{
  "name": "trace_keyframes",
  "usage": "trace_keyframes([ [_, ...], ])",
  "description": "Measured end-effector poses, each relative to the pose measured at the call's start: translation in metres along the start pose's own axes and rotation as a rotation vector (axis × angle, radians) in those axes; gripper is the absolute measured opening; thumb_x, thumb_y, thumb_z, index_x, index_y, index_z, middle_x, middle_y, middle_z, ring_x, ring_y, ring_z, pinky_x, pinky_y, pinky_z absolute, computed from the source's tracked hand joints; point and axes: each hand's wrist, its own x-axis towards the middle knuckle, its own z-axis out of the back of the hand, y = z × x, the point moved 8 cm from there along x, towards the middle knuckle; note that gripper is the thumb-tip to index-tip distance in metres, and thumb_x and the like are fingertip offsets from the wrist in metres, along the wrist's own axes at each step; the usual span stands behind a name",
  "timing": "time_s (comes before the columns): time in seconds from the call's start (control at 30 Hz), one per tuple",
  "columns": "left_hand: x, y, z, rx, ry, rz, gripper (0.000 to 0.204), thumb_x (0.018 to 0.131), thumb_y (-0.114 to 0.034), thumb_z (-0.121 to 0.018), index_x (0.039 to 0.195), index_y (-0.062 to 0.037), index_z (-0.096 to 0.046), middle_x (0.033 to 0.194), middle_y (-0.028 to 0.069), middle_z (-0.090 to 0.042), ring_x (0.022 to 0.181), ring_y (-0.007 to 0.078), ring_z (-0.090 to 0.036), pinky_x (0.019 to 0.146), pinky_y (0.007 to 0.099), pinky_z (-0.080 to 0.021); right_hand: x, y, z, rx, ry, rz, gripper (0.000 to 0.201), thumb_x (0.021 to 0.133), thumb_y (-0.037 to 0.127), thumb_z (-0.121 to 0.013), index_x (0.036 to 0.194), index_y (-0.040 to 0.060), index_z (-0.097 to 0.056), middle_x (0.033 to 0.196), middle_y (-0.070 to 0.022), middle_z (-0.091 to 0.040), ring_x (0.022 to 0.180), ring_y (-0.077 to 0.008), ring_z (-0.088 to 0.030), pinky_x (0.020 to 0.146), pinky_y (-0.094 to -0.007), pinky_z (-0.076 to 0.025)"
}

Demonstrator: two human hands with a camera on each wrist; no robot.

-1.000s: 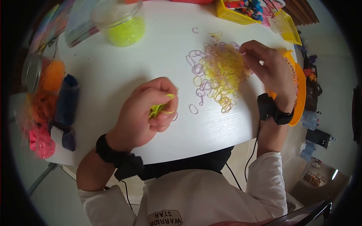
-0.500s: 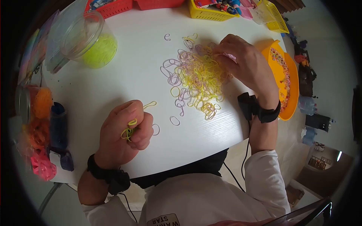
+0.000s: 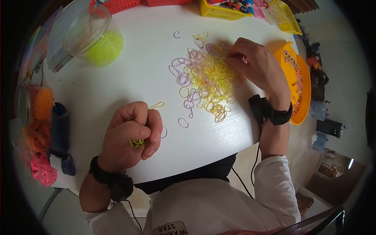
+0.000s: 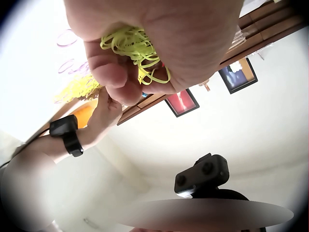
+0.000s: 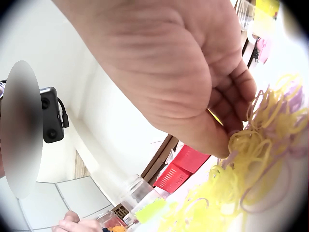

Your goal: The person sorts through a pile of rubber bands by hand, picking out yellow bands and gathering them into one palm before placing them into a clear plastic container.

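Some green bands [image 4: 130, 44] sit inside the curled left hand [image 3: 131, 135]. The right hand [image 3: 260, 66], fingers bent, touches the band pile [image 3: 211, 80] toward the right edge of the tabletop [image 3: 98, 86]; I cannot tell its hold.

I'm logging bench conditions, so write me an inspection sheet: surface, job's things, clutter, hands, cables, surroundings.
Surface: white table, a few dark specks toward its left side; no spill seen.
Job's things: loose pile of yellow and pale purple bands, strays around it.
Clutter: clear jar holding green bands, pink bag, yellow basket, orange tray of beads.
Hands: left hand grips green bands; right hand has curled fingers at the pile, a bit of yellow between them.
Cables: dark cable below the right wrist.
Surroundings: framed pictures on the wall.
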Motion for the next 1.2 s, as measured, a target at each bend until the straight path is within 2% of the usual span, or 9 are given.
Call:
trace_keyframes([
  [0.1, -0.001, 0.001, 0.0, -0.017, 0.024, 0.031, 0.024, 0.076, 0.001, -0.05, 0.066, -0.0119, -0.033, 0.065, 0.0104, -0.053, 0.041, 0.0116, -0.041, 0.037, 0.0245, -0.034, 0.0, -0.004, -0.001, 0.024, 0.017, -0.03, 0.014, 0.083, 0.008, -0.064, 0.095, 0.0017, -0.067, 0.086, -0.0089, -0.062, 0.074, -0.0223, -0.064, 0.071, -0.0322, -0.05],
  [0.3, -0.003, 0.004, 0.005, -0.035, 0.029, 0.064, 0.023, 0.074, 0.002, -0.049, 0.072, -0.0118, -0.032, 0.06, 0.0059, -0.044, 0.042, 0.0102, -0.033, 0.038, 0.0248, -0.026, -0.002, -0.001, -0.003, -0.003, 0.031, 0.06, 0.014, 0.083, 0.009, -0.063, 0.095, 0.0029, -0.067, 0.088, -0.0078, -0.062, 0.073, -0.0227, -0.063, 0.07, -0.032, -0.05],
  [0.4, -0.002, 0.004, 0.003, -0.043, 0.02, 0.084, 0.022, 0.074, 0.001, -0.048, 0.075, -0.0117, -0.031, 0.059, 0.0042, -0.04, 0.043, 0.0095, -0.029, 0.039, 0.025, -0.022, -0.001, -0.005, -0.004, 0.043, 0.059, 0.025, 0.015, 0.082, 0.007, -0.062, 0.096, 0.0039, -0.067, 0.088, -0.0072, -0.062, 0.073, -0.0231, -0.063, 0.069, -0.0324, -0.05],
  [0.6, -0.001, 0.003, -0.002, -0.081, 0.01, 0.109, 0.011, 0.077, -0.002, -0.049, 0.088, -0.0043, -0.048, 0.061, 0.0033, -0.043, 0.045, 0.0078, -0.03, 0.041, 0.0242, -0.023, -0.004, 0.002, -0.006, -0.002, 0.054, 0.108, 0.015, 0.082, 0.007, -0.063, 0.096, 0.0032, -0.067, 0.086, -0.0065, -0.06, 0.068, -0.0218, -0.059, 0.067, -0.0306, -0.048],
  [0.7, -0.002, 0.006, 0.001, -0.071, 0.043, 0.108, 0.015, 0.083, -0.003, -0.05, 0.097, -0.0009, -0.054, 0.062, 0.0008, -0.044, 0.047, 0.0053, -0.031, 0.043, 0.0226, -0.024, -0.003, 0.001, -0.004, 0.058, 0.061, 0.091, 0.014, 0.083, 0.003, -0.063, 0.096, 0.0007, -0.066, 0.086, -0.007, -0.06, 0.067, -0.0197, -0.057, 0.066, -0.0297, -0.047],
  [0.8, -0.003, 0.004, -0.002, 0.067, -0.019, 0.099, 0.012, 0.092, -0.007, -0.048, 0.099, -0.0005, -0.055, 0.061, -0.0028, -0.041, 0.05, 0.0032, -0.03, 0.045, 0.021, -0.024, -0.004, -0.006, 0.001, 0.232, 0.039, 0.052, 0.014, 0.083, 0.008, -0.066, 0.095, 0.0031, -0.069, 0.084, -0.0082, -0.065, 0.07, -0.0226, -0.062, 0.064, -0.0321, -0.049],
  [0.9, -0.004, 0.005, -0.005, 0.109, -0.023, 0.125, 0.016, 0.099, -0.012, -0.046, 0.1, 0.0002, -0.056, 0.06, -0.0054, -0.037, 0.051, 0.0023, -0.028, 0.046, 0.0207, -0.023, -0.008, -0.009, 0.004, 0.357, 0.066, -0.02, 0.012, 0.084, 0.006, -0.068, 0.095, 0.0023, -0.069, 0.078, -0.0042, -0.064, 0.065, -0.0121, -0.059, 0.06, -0.0264, -0.047],
  [1.0, -0.004, 0.006, -0.004, 0.115, -0.008, 0.118, 0.02, 0.1, -0.016, -0.047, 0.098, 0.0005, -0.057, 0.06, -0.0066, -0.035, 0.051, 0.0028, -0.026, 0.046, 0.0213, -0.022, -0.013, -0.006, 0.006, 0.54, 0.081, -0.035, 0.01, 0.085, 0.005, -0.068, 0.095, 0.0011, -0.068, 0.075, -0.0013, -0.063, 0.064, -0.0066, -0.056, 0.058, -0.0229, -0.044],
  [1.2, -0.003, 0.006, -0.003, 0.149, -0.008, 0.099, 0.021, 0.101, -0.017, -0.048, 0.095, 0.0006, -0.058, 0.058, -0.0073, -0.033, 0.05, 0.0032, -0.025, 0.046, 0.0219, -0.022, -0.015, 0.003, 0.0, 0.645, 0.108, -0.063, 0.013, 0.083, 0.006, -0.072, 0.092, 0.0006, -0.064, 0.073, -0.0002, -0.063, 0.063, -0.0067, -0.053, 0.06, -0.0234, -0.044],
])
